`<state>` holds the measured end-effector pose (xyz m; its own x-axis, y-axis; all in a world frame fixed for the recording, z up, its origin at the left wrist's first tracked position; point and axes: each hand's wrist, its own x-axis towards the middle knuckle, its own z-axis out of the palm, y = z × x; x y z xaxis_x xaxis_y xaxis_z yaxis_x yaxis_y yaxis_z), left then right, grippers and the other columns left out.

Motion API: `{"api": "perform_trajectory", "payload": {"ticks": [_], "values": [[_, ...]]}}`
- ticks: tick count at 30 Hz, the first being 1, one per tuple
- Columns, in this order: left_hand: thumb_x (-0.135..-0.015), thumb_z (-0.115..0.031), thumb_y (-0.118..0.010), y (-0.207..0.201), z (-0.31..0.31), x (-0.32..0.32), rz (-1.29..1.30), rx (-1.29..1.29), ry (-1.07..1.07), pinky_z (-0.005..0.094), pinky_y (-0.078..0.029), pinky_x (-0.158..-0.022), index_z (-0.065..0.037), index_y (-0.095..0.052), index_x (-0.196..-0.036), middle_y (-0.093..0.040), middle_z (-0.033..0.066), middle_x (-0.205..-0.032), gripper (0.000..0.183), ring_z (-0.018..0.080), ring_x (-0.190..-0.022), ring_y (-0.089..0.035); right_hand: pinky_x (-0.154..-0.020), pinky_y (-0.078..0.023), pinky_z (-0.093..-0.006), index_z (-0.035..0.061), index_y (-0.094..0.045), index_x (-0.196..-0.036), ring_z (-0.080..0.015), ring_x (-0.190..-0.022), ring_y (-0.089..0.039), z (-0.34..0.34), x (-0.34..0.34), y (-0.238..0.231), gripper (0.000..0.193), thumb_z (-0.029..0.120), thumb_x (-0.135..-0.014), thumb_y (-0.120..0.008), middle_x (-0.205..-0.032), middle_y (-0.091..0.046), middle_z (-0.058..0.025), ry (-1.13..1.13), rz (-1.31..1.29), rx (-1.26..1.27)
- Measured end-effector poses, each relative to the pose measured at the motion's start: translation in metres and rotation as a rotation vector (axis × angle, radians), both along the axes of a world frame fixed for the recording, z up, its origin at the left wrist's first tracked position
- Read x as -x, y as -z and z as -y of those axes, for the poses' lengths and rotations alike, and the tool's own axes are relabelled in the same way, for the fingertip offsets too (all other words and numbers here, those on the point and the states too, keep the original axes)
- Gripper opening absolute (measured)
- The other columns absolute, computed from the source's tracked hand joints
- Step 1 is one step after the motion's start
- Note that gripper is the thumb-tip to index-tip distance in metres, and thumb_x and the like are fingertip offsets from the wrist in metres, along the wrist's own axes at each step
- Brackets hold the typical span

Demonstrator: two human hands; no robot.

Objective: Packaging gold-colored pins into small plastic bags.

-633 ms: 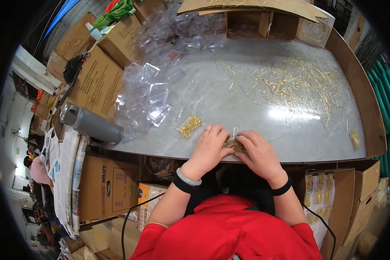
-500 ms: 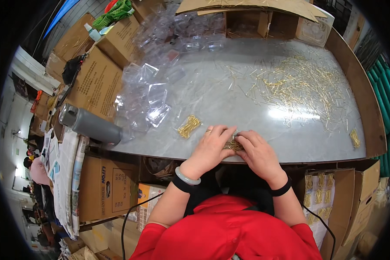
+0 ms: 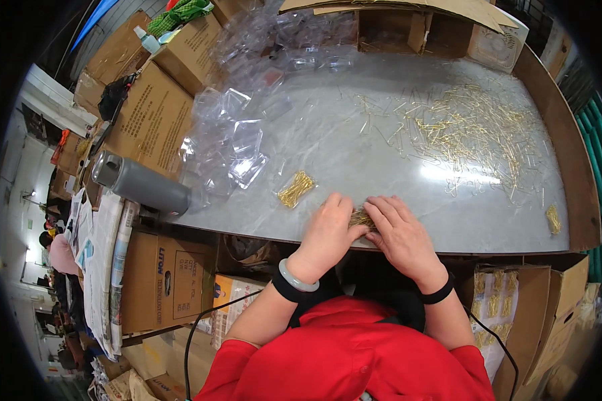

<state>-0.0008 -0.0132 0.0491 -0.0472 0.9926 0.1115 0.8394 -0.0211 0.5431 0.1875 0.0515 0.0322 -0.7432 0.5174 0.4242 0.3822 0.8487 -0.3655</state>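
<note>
Nearest me: person in a red short-sleeved shirt, at the near edge of the table. Low on the right, below table level, an open brown cardboard box holds a clear plastic sheet of gold bundles.

Bare left hand and bare right hand are together at the near table edge, both closed in on a small gold bundle of thin wire pieces. It sits between thumbs and fingers; most of it is covered, so can't tell how hard each one grips or whether the bundle rests on the tabletop.

Just changed: about half a second ago a pale bent wire end stood up on the far side of that bundle; now none shows. Either it's down among the others or the fingers hide it. My read: the bundle is more compact, but still being worked, not released.

Just left of the hands, a tied-looking gold wire bundle, apparently in clear film. Far left of it, a grey cylindrical bottle lies on its side. Near the right edge, a smaller gold bundle.

Farther: loose gold bent wires scattered right on the grey glossy tabletop; clear plastic boxes heaped left. Far edge: brown cardboard compartments.
</note>
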Motion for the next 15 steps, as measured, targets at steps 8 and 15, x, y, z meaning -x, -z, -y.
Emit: {"api": "perform_trajectory", "payload": {"ticks": [8, 15], "values": [[-0.078, -0.012, -0.081, -0.013, 0.011, 0.009, 0.183, -0.098, 0.148, 0.045, -0.05, -0.096, 0.001, -0.055, -0.133, -0.055, 0.0203, -0.123, 0.062, 0.0404, -0.115, -0.057, -0.116, -0.039, -0.0462, -0.0002, -0.052, -0.137, -0.0346, -0.131, -0.051, -0.002, -0.003, 0.0, 0.054, 0.018, -0.089, -0.071, -0.138, -0.055, -0.0152, -0.001, -0.007, 0.067], [-0.076, -0.015, -0.085, -0.004, 0.007, 0.025, 0.044, -0.068, 0.142, 0.0421, -0.049, -0.094, 0.001, -0.059, -0.128, -0.057, 0.0184, -0.12, 0.059, 0.0367, -0.111, -0.059, -0.115, -0.04, -0.0463, -0.0003, -0.053, -0.135, -0.0359, -0.13, -0.051, 0.001, -0.004, -0.01, 0.057, 0.016, -0.085, -0.073, -0.137, -0.056, -0.0159, -0.022, -0.034, 0.12]]}}
